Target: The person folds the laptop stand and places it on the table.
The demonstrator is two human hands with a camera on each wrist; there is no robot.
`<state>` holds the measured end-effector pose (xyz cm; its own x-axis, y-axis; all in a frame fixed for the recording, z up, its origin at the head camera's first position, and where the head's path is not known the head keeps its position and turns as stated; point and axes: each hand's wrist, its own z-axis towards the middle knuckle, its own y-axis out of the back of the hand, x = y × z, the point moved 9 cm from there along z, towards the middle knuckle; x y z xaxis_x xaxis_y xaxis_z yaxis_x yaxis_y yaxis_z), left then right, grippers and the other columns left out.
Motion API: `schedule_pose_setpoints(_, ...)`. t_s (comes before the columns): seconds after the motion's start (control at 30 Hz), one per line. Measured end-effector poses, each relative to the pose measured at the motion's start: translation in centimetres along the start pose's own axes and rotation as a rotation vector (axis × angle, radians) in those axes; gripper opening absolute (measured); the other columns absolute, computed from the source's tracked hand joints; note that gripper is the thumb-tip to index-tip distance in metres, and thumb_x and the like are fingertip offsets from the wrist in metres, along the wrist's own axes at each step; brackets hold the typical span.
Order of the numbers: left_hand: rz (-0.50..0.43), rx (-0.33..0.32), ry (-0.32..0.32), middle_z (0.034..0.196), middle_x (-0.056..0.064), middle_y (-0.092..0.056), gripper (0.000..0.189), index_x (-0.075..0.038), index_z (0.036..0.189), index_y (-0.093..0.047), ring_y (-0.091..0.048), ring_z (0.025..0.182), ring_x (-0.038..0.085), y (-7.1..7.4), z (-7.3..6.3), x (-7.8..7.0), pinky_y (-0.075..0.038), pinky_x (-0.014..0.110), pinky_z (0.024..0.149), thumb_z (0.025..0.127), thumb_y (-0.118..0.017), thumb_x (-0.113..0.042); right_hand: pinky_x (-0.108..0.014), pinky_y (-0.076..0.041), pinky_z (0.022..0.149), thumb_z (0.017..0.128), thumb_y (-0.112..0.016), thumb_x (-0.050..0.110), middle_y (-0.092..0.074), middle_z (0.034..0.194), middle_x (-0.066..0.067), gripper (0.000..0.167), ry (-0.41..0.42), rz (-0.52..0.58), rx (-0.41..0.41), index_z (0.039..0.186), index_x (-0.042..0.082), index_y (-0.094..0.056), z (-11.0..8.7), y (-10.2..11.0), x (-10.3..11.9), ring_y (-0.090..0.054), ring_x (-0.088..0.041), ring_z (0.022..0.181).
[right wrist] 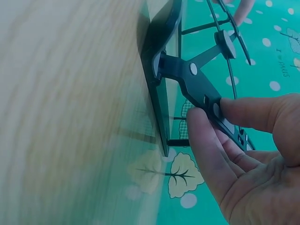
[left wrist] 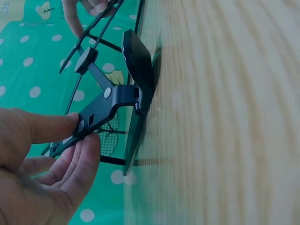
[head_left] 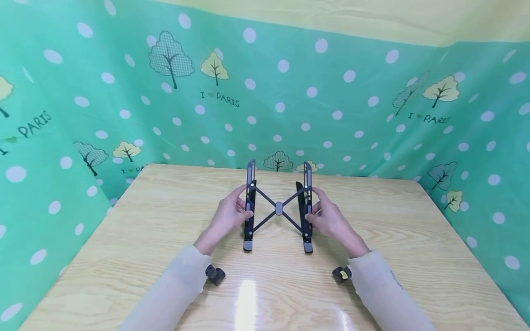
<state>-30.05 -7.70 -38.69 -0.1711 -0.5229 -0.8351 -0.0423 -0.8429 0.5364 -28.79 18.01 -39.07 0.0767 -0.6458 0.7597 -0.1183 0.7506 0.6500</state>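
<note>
At the far left, green cloth [head_left: 37, 186] with pale dots and printed trees hangs down beside and behind the wooden table [head_left: 136, 225]. The left sleeve [head_left: 167, 292], pale in colour, reaches in from the near edge, with a small black camera [head_left: 216, 275] at its cuff. Beyond it the left hand [head_left: 229, 214] grasps the left rail [head_left: 250, 198] of a dark stand, thumb on one face and fingers against the other, as the left wrist view shows. That rail ends nearest the person in a grey-tipped foot [head_left: 248, 246]. The stand [head_left: 279, 208] is on the table around the middle, spread open, its two rails well apart and roughly parallel; thin crossed bars [head_left: 263, 221] link them, meeting at a grey oval hub [left wrist: 84, 62]. In both wrist views each rail slants up from a black base bar [right wrist: 161, 115] that lies along the tabletop. Farther right, the right rail [head_left: 308, 195] has a matching foot [head_left: 308, 247], and the right hand [head_left: 330, 220] pinches this rail between thumb and fingers from its outer side. Next come a second black camera [head_left: 341, 275] and the right sleeve [head_left: 385, 292], with more dotted cloth past the table's right edge.
</note>
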Motion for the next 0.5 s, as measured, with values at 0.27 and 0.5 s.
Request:
schedule_pose_setpoints(0.27, -0.026, 0.036, 0.021, 0.085, 0.008, -0.06, 0.087, -0.009, 0.149, -0.032, -0.062, 0.069, 0.015, 0.17, 0.0, 0.28, -0.054, 0.027, 0.067, 0.074, -0.074, 0.006, -0.033, -0.056, 0.06, 0.086, -0.067, 0.003, -0.057, 0.096, -0.014, 0.087, -0.012, 0.029, 0.023, 0.153, 0.017, -0.014, 0.01, -0.22, 0.02, -0.063, -0.025, 0.067)
schedule_pose_setpoints(0.5, -0.035, 0.049, 0.038, 0.086, 0.008, -0.06, 0.088, -0.012, 0.15, -0.031, -0.062, 0.068, 0.015, 0.03, 0.05, 0.31, -0.054, 0.027, 0.065, 0.075, -0.074, 0.006, -0.033, -0.055, 0.059, 0.086, -0.067, 0.004, -0.058, 0.093, -0.014, 0.087, -0.019, 0.014, 0.031, 0.153, 0.016, -0.013, 0.03, -0.07, -0.07, -0.062, -0.025, 0.066)
